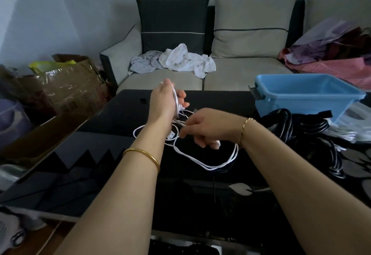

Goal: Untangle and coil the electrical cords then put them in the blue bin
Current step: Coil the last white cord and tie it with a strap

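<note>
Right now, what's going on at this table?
A person is sorting out a white cord over a dark table. The left hand holds a gathered bunch of it raised, while the right hand pinches a strand lower down. The rest lies in loose loops on the table. A pile of black cords sits beside the blue bin, and no cord shows inside the bin.

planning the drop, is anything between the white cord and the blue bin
Nothing visible blocks it. The bin is open-topped, right of the white cord; the black cords heaped before it lie low.
</note>
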